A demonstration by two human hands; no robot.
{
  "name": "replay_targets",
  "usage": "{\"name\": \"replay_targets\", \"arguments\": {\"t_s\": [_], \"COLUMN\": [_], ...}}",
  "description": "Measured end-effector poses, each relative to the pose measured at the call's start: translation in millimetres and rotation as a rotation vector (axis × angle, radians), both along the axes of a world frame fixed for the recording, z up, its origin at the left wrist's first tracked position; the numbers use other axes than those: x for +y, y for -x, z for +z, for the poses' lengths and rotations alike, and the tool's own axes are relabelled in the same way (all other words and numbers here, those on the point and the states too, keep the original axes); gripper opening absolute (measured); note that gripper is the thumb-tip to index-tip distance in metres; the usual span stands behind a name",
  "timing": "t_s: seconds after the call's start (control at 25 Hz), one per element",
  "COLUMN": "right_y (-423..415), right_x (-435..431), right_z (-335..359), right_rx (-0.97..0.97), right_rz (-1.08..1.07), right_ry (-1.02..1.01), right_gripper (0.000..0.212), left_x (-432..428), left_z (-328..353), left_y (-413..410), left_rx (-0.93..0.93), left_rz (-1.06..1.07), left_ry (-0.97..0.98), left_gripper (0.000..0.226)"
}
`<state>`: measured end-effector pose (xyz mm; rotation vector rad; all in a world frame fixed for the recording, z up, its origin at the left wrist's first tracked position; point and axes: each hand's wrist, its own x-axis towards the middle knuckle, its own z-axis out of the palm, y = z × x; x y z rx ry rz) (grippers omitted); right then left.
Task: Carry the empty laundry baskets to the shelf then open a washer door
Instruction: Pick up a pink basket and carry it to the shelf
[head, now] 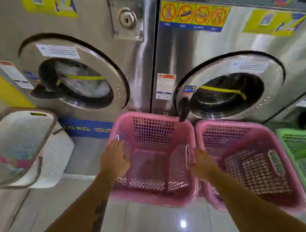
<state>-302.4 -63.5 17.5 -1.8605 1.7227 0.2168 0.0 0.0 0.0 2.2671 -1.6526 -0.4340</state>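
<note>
My left hand (114,157) grips the left rim of the near pink basket (156,195); my right hand (201,163) closes on its right rim, beside the handle slot. The basket is empty and sits before two steel washers, left washer (74,80) and right washer (229,94), both doors shut. A second pink basket (254,164) touches its right side; a white basket (23,146) stands far left.

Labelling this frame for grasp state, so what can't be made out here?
Head view only:
- Left hand on the near pink mesh plastic basket: fingers past the wall, grip unclear.
- Right hand between it and the second pink mesh basket: which rim it holds is motion-blurred.
- Green mesh basket: cut by right edge.
- White woven hamper contents: blurred.
- Shelf: not in frame.
</note>
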Motion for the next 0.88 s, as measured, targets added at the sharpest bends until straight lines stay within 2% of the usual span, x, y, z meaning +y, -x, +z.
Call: {"name": "replay_targets", "arguments": {"t_s": [0.08,0.2,0.32,0.48,0.68,0.88], "right_y": [-11,-22,-28,-22,-34,-50], "right_x": [-15,-27,-29,-26,-16,26], "right_z": [-32,-76,-108,-127,-103,-65], "right_rx": [0.045,0.19,0.249,0.386,0.303,0.184], "right_rz": [-0.025,0.079,0.01,0.088,0.074,0.14], "right_ry": [0.065,0.22,0.333,0.337,0.345,0.234], "right_gripper": [0.068,0.072,0.078,0.094,0.087,0.09], "left_x": [-15,-31,-44,-49,-23,52], "left_z": [-26,-62,-97,-122,-115,-94], "left_y": [-17,-40,-59,-69,-82,-104], "left_rx": [-0.07,-0.17,-0.207,-0.184,-0.075,0.008], "left_rz": [0.005,-0.02,-0.085,-0.128,-0.083,0.058], "left_ry": [0.0,-0.047,-0.073,-0.012,0.043,0.003], "left_gripper": [0.055,0.076,0.084,0.084,0.086,0.08]}}
